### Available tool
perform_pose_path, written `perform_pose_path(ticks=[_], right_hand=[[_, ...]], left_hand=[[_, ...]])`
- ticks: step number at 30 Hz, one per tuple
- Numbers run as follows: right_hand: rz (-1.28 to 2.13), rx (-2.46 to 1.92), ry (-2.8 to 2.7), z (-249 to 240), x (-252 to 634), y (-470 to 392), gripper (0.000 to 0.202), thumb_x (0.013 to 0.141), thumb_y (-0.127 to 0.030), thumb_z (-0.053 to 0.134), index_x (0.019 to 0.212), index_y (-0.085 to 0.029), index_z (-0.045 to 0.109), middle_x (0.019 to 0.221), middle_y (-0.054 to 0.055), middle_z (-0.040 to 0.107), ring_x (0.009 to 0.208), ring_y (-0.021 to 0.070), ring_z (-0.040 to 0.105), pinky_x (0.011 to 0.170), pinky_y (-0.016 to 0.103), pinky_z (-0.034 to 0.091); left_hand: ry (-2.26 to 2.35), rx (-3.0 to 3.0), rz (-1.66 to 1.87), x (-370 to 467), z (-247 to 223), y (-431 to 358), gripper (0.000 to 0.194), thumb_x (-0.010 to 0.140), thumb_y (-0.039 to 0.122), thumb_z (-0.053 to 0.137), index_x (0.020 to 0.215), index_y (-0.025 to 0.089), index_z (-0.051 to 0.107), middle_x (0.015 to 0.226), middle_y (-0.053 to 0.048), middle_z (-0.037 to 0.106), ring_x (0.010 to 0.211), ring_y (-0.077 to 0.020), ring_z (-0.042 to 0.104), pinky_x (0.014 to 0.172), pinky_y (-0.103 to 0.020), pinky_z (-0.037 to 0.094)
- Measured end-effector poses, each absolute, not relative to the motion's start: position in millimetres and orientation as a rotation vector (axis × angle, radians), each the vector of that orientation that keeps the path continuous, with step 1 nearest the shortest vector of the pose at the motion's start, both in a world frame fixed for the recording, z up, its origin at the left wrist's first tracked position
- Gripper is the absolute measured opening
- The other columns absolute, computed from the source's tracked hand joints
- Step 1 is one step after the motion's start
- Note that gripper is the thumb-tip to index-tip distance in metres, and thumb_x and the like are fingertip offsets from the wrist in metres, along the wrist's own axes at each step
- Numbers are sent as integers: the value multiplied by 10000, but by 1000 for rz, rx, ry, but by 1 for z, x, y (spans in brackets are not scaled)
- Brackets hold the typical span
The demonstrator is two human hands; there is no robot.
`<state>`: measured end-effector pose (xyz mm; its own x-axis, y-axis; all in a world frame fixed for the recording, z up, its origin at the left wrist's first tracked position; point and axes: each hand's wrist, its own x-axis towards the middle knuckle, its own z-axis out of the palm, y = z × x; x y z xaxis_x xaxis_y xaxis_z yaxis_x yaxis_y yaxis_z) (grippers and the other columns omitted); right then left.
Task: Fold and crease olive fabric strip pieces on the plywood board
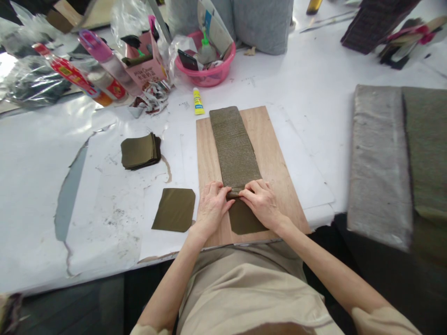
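Observation:
On a wooden board (pixel 279 177) lies a long olive-brown textured fabric strip (pixel 233 144), running away from me. Its near edge is raised in a small fold, pinched between the fingers of my left hand (pixel 213 204) and my right hand (pixel 260 200). Beneath that edge, a smooth olive fabric piece (pixel 246 218) with clipped corners lies flat on the board. Left of the board is a similar loose olive piece (pixel 173 210). Farther back sits a stack of olive pieces (pixel 139 151).
A yellow glue tube (pixel 198 102) lies behind the board, near a pink basin (pixel 213 79) of small items. Bottles (pixel 104 60) and a pink box (pixel 148 70) stand at the back left. Folded grey fabric (pixel 379 163) hangs over the table's right edge.

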<state>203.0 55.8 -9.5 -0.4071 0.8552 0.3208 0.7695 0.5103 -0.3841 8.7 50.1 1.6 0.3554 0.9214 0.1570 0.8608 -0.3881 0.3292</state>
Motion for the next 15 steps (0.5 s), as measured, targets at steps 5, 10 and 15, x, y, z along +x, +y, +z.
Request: perform_pose_path(ticks=[5, 10, 15], right_hand=[[149, -1287, -2267, -12, 206, 51, 162, 950, -225, 552, 850, -245, 677, 903, 18, 629, 925, 176, 496, 864, 325, 335], [186, -1229, -2269, -13, 208, 47, 145, 956, -196, 533, 948, -254, 666, 1052, 17, 660, 1059, 182, 509, 946, 339, 351], [225, -1146, -2298, -16, 208, 49, 165, 967, -165, 496, 1035, -241, 626, 1147, 5, 670, 1192, 196, 480, 1033, 369, 341]], left_hand=[[1621, 2394, 495, 9, 0, 49, 295, 843, 273, 682, 1112, 210, 576, 1136, -96, 526, 1103, -280, 514, 960, -447, 474], [1666, 2320, 679, 11, 0, 48, 448, 815, 236, 711, 1189, 206, 466, 1178, -101, 502, 1147, -289, 494, 968, -460, 473], [1526, 2491, 587, 14, 10, 53, 382, 815, 177, 699, 1163, 213, 546, 1172, -100, 511, 1210, -291, 440, 1018, -455, 446]])
